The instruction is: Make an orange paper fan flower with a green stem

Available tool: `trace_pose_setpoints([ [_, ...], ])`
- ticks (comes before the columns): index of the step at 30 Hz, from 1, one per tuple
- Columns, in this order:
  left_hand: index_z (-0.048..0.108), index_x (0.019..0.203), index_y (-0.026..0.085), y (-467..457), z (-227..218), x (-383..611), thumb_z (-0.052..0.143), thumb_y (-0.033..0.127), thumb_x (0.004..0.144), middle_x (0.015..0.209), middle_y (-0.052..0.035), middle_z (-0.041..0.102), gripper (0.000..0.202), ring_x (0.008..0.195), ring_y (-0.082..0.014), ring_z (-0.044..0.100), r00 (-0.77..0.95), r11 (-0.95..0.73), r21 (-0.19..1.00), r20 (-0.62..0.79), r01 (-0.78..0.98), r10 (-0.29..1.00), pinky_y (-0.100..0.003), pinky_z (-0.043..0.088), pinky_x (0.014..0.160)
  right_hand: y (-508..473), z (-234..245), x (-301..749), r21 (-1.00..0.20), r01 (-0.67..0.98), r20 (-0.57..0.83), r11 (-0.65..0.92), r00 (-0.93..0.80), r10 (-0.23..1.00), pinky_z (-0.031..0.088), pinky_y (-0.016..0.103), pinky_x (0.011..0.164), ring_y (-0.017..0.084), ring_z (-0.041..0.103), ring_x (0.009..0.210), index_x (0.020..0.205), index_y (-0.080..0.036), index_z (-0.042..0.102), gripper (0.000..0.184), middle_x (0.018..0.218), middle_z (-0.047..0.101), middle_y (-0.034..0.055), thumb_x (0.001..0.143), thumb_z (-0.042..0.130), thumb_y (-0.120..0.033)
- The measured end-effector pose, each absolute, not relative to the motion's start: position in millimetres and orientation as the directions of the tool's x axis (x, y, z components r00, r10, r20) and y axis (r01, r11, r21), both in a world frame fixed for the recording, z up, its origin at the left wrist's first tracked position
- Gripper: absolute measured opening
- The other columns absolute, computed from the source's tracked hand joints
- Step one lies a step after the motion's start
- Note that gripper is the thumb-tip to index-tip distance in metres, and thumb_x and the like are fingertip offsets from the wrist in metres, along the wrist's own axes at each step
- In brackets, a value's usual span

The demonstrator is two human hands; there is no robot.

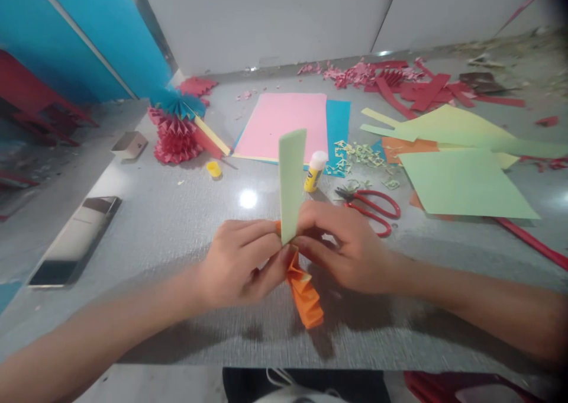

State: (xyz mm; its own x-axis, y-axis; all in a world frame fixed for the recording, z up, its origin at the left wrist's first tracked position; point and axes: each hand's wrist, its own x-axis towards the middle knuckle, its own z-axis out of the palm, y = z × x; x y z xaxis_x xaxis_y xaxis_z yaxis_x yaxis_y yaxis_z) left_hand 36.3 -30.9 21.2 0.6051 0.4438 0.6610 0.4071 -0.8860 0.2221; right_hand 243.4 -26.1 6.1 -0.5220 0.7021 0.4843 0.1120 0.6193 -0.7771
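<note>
Above the front middle of the table, my left hand (248, 261) and my right hand (344, 246) meet with their fingertips pinched together. Between them stands a pale green paper strip (291, 181), upright, its lower end in the fingers of both hands. An accordion-folded orange paper (306, 293) hangs down from the same pinch, and a bit of orange shows behind the strip. How the strip and the orange paper join is hidden by my fingers. Just beyond my right hand lie red-handled scissors (375, 205), and a yellow glue stick (315, 171) stands upright without its cap.
A yellow cap (213, 170), a small box (128, 145) and a phone (75, 241) lie to the left. Behind them sits a pleated red and blue paper piece (176, 128). Pink sheets (288, 122), green sheets (468, 184) and red scraps (430, 92) spread across the back and right.
</note>
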Motion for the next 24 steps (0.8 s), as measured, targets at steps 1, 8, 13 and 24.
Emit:
trace_pose_setpoints([
  [1,0.057,0.077,0.019,-31.1,21.3,36.5,0.054,0.011,0.092,0.059,0.0018,0.061,0.017,0.049,-0.0101,0.050,0.607,-0.885,0.218,0.658,0.412,0.445,-0.024,0.036,0.047,-26.4,5.7,243.1,-0.781,0.114,0.481,0.614,-0.517,0.708,0.045,0.025,0.064,0.012,0.056,0.071,0.094,-0.019,0.065,0.015,0.081,0.064,0.0016,0.101,0.057,-0.029],
  [8,0.057,0.078,0.020,-32.0,21.3,36.5,0.053,0.011,0.091,0.060,0.0018,0.060,0.015,0.049,-0.0106,0.049,0.608,-0.886,0.218,0.659,0.409,0.442,-0.026,0.035,0.046,-27.5,5.4,243.3,-0.780,0.088,0.487,0.619,-0.534,0.691,0.046,0.025,0.065,0.012,0.057,0.073,0.093,-0.019,0.064,0.016,0.083,0.064,0.0019,0.102,0.055,-0.029],
  [13,0.057,0.079,0.020,-32.3,23.4,35.7,0.053,0.011,0.091,0.059,0.0025,0.059,0.016,0.048,-0.0101,0.048,0.609,-0.882,0.223,0.653,0.414,0.451,-0.026,0.034,0.046,-29.6,7.4,243.3,-0.802,0.091,0.474,0.591,-0.505,0.721,0.046,0.026,0.063,0.013,0.057,0.071,0.093,-0.021,0.065,0.015,0.081,0.064,0.0018,0.101,0.056,-0.030],
  [24,0.052,0.075,0.019,-31.4,20.5,36.4,0.055,0.012,0.094,0.063,0.0026,0.060,0.020,0.050,-0.0082,0.050,0.598,-0.856,0.163,0.652,0.491,0.467,-0.024,0.036,0.046,-26.7,6.4,241.9,-0.855,0.108,0.410,0.508,-0.460,0.788,0.047,0.027,0.069,0.014,0.059,0.077,0.091,-0.020,0.063,0.020,0.084,0.064,0.0023,0.102,0.054,-0.034],
])
